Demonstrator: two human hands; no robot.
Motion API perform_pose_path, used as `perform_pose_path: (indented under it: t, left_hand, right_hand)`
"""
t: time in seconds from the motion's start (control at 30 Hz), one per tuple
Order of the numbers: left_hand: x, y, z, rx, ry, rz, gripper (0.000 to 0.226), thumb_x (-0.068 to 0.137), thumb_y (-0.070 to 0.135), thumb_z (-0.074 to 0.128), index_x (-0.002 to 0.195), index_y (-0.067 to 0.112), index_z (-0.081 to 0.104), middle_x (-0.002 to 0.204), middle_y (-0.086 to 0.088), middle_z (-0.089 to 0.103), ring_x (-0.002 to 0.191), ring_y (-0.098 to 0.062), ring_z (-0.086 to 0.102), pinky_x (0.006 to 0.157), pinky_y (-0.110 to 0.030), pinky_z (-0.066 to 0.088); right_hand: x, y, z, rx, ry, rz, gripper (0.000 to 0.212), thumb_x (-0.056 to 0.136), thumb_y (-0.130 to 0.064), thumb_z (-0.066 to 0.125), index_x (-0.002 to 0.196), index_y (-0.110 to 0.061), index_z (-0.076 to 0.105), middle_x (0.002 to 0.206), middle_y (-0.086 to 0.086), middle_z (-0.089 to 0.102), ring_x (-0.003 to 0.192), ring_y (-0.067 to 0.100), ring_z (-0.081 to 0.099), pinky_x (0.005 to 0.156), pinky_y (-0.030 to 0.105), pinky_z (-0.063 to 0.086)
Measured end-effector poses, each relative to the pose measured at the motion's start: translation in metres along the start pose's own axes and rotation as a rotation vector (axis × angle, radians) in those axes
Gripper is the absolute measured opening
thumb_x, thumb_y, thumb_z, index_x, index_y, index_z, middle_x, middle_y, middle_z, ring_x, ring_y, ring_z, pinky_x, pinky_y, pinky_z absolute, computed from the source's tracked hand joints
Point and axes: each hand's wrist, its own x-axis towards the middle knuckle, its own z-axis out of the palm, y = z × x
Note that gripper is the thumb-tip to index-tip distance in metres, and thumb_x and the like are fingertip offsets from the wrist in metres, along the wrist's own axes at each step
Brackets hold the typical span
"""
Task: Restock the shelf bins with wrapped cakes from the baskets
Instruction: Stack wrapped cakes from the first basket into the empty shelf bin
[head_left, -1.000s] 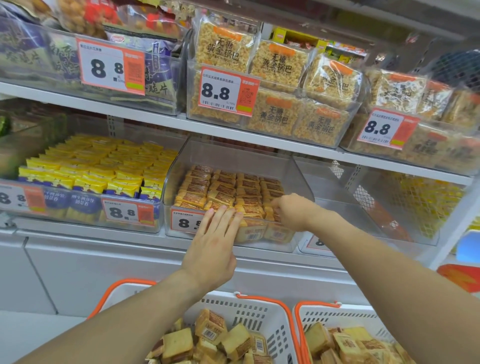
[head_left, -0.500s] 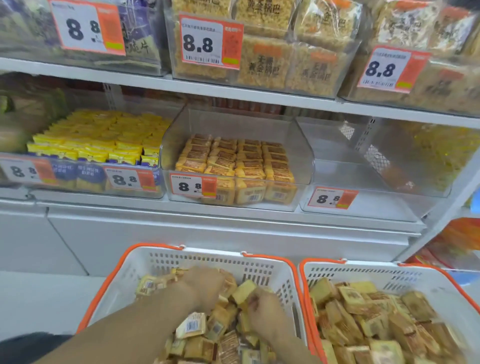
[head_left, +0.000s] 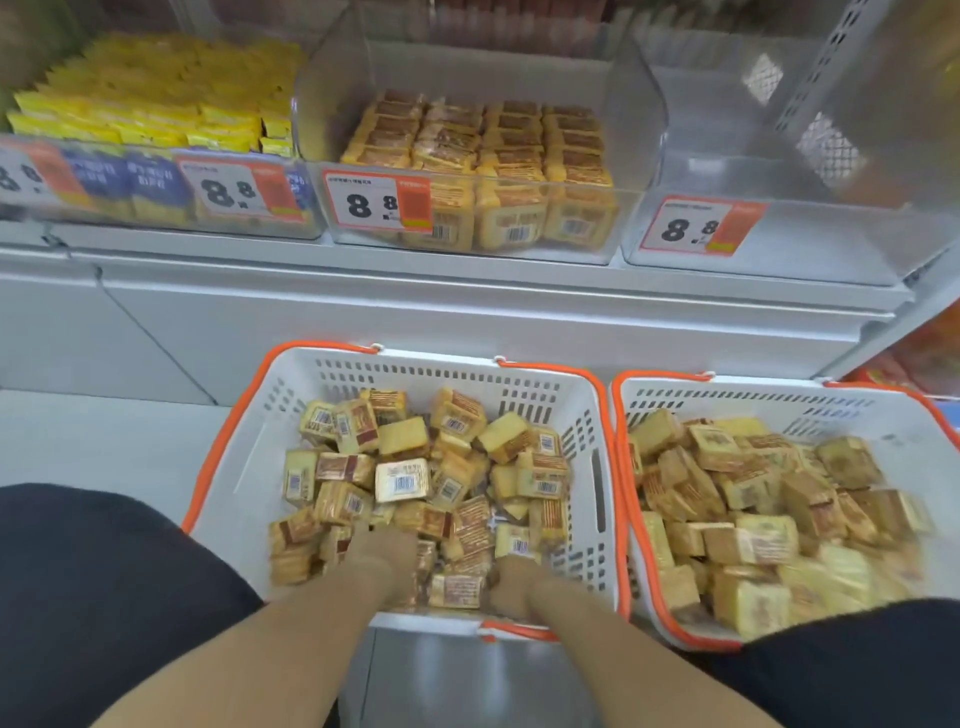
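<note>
Two white baskets with orange rims stand below the shelf. The left basket (head_left: 249, 467) and the right basket (head_left: 779, 400) each hold a loose pile of wrapped cakes (head_left: 402, 480). Both my hands are in the near end of the left basket. My left hand (head_left: 382, 556) curls down into the pile around cakes. My right hand (head_left: 511, 582) does the same by the front rim; its fingertips are hidden. The middle shelf bin (head_left: 628, 104) holds neat rows of the same cakes.
The clear bin at the right (head_left: 779, 249) shows nothing inside, only an 8.8 price tag. The left bin (head_left: 156, 119) is full of yellow packets. A grey cabinet front runs under the shelf. My dark-clothed knees flank the baskets.
My hands left the middle shelf bin and dropped into the left basket, then drew back toward its near rim. The camera tilted down.
</note>
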Motion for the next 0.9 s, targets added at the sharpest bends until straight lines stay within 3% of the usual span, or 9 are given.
perform_pose_path:
  t: [0.07,0.13,0.17,0.27,0.43,0.53,0.67,0.8,0.9]
  left_hand:
    - [-0.004,0.006,-0.006,0.017,-0.031,-0.069,0.042,0.095,0.039,0.061,0.129,0.015,0.055,0.131,-0.006,0.061,0.121,-0.026,0.058,0.101,-0.027,0.045]
    - [-0.007,0.011,-0.014,-0.024,-0.102,-0.059,0.038,0.093,0.039,0.063,0.120,0.012,0.060,0.123,-0.008,0.065,0.110,-0.027,0.063,0.095,-0.037,0.051]
    - [-0.008,0.013,-0.015,-0.033,-0.131,-0.039,0.034,0.094,0.035,0.063,0.117,0.011,0.062,0.120,-0.009,0.066,0.104,-0.027,0.063,0.090,-0.036,0.051]
    - [-0.005,0.011,-0.010,-0.046,-0.162,-0.045,0.024,0.093,0.027,0.063,0.112,0.012,0.065,0.113,-0.008,0.068,0.099,-0.024,0.064,0.084,-0.033,0.052]
    - [-0.006,0.009,-0.017,-0.084,-0.229,-0.031,0.030,0.092,0.024,0.069,0.118,0.011,0.062,0.111,-0.005,0.064,0.099,-0.023,0.061,0.088,-0.031,0.052]
    - [-0.006,0.013,-0.022,-0.079,-0.241,-0.037,0.036,0.092,0.030,0.071,0.120,0.010,0.061,0.110,-0.005,0.062,0.095,-0.022,0.057,0.090,-0.031,0.051]
    - [0.002,0.016,-0.023,-0.087,-0.262,-0.045,0.044,0.091,0.041,0.071,0.121,0.009,0.061,0.110,-0.005,0.060,0.096,-0.022,0.057,0.092,-0.032,0.053]
    - [-0.003,0.018,-0.023,-0.035,-0.255,-0.091,0.057,0.091,0.047,0.069,0.130,0.006,0.059,0.128,-0.008,0.060,0.116,-0.026,0.059,0.099,-0.035,0.049]
    - [-0.008,0.013,-0.027,-0.093,-0.327,-0.114,0.062,0.090,0.047,0.069,0.135,0.008,0.055,0.132,-0.007,0.058,0.119,-0.027,0.058,0.103,-0.039,0.049]
  right_hand:
    - [0.006,-0.006,0.006,0.105,0.009,0.009,0.050,0.083,-0.042,0.073,0.123,-0.015,0.058,0.122,0.006,0.065,0.107,0.023,0.060,0.089,0.028,0.047]
    - [0.021,-0.004,0.015,0.276,0.046,-0.055,0.100,0.055,-0.065,0.087,0.136,-0.023,0.045,0.126,-0.002,0.065,0.112,0.017,0.063,0.101,0.033,0.050]
    - [0.036,0.002,0.021,0.325,0.036,-0.072,0.109,0.050,-0.064,0.090,0.139,-0.028,0.040,0.127,-0.003,0.064,0.112,0.015,0.063,0.104,0.034,0.049]
    - [0.025,-0.005,0.015,0.296,-0.009,-0.083,0.100,0.063,-0.038,0.089,0.148,-0.031,0.038,0.132,0.003,0.061,0.113,0.019,0.063,0.104,0.033,0.049]
    - [0.010,-0.014,0.005,0.049,0.049,-0.033,0.063,0.087,-0.017,0.075,0.142,-0.021,0.044,0.138,0.009,0.054,0.123,0.029,0.056,0.099,0.033,0.047]
    - [0.009,-0.015,0.006,0.017,0.067,-0.041,0.060,0.090,-0.025,0.071,0.141,-0.017,0.042,0.140,0.012,0.052,0.126,0.031,0.054,0.103,0.036,0.046]
    - [0.001,-0.013,-0.009,0.030,-0.019,-0.014,0.050,0.093,-0.044,0.066,0.131,-0.014,0.050,0.126,0.008,0.061,0.110,0.027,0.059,0.086,0.032,0.045]
    - [-0.006,-0.004,-0.029,0.082,-0.038,0.029,0.051,0.095,-0.054,0.058,0.127,-0.014,0.051,0.120,0.009,0.059,0.097,0.022,0.057,0.075,0.032,0.043]
    - [-0.020,-0.005,-0.044,0.118,-0.045,0.037,0.054,0.099,-0.053,0.053,0.137,-0.015,0.052,0.129,0.010,0.060,0.103,0.024,0.061,0.090,0.037,0.048]
